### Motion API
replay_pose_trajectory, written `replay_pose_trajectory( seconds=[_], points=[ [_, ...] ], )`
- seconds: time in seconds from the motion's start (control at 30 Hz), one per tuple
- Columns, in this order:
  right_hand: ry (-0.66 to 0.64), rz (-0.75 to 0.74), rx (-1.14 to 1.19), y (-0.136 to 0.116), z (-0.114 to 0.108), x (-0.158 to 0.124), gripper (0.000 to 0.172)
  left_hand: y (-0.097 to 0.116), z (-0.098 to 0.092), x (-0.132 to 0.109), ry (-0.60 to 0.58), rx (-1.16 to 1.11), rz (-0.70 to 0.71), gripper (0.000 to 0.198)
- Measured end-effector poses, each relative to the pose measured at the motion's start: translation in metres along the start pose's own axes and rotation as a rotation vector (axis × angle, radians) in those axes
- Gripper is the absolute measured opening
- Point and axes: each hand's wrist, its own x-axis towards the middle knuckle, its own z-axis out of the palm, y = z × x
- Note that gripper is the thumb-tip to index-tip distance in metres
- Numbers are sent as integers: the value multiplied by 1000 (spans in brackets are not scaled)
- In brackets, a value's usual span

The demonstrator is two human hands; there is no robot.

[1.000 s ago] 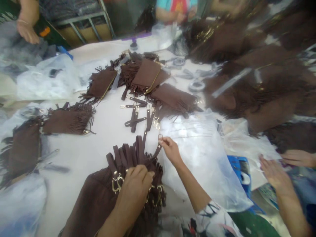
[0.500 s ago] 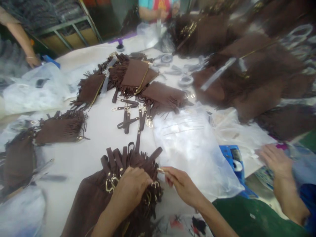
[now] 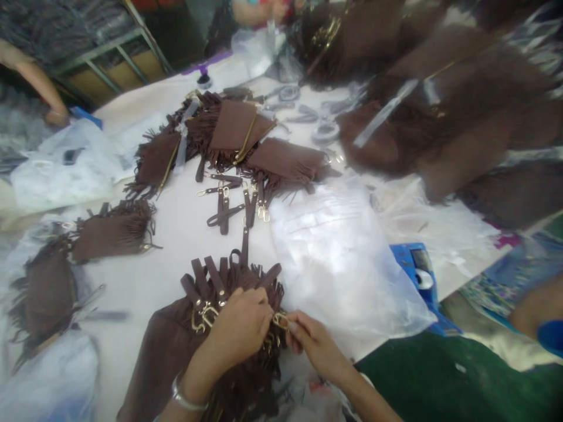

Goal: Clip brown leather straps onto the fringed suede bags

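My left hand [image 3: 240,328] is closed over a bundle of brown straps [image 3: 229,278] with gold clasps, lying on a brown fringed bag [image 3: 162,357] at the near edge of the white table [image 3: 176,246]. My right hand [image 3: 310,340] pinches a gold clasp [image 3: 280,320] at the bundle's right side, touching my left fingers. Strap ends fan out upward beyond my left knuckles.
Loose brown straps [image 3: 229,205] lie mid-table. Several fringed bags [image 3: 237,132] sit behind them, others at the left [image 3: 112,231], and a blurred pile at the right [image 3: 440,111]. Clear plastic bags [image 3: 338,258] cover the right side. Other people's arms show at the far edge [image 3: 37,88].
My right hand has come down from the raised strap end to the clasp beside my left hand. The other person's hand at the right has left the view. The camera tilted slightly.
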Motion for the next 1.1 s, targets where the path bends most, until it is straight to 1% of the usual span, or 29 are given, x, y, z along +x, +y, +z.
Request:
replay_pose_trajectory(
  seconds=[0.13, 0.33, 0.47, 0.53, 0.6, 0.7, 0.77, 0.9, 1.1],
  points=[
    [55, -19, -15, 1, 2, -2, 31, -1, 0, 4, -34, -13, 25, 30],
    [66, -54, -48, 1, 4, -4, 31, -3, 1, 7, -53, -88, 21, 23],
    [100, -111, -190, 3, 6, -4, 29, -4, 2, 6, -34, -123, 24, 23],
    [109, -116, -280, 4, 6, -5, 31, -4, 2, 6, -33, -145, 33, 21],
    [100, -100, -318, 2, 5, -5, 34, -5, 3, 6, -35, -158, 27, 20],
    [47, -71, -324, -3, 0, -3, 39, -5, 3, 6, -30, -162, 9, 18],
    [-24, -46, -314, -7, -5, 0, 40, -4, 4, 6, -25, -157, 0, 17],
    [-164, -4, -277, -12, -17, 11, 38, -4, 4, 5, -27, -148, -4, 19],
    [-300, 110, -134, -19, -23, 25, 38, -2, 0, 5, -46, -152, -10, 21]
  ],
)
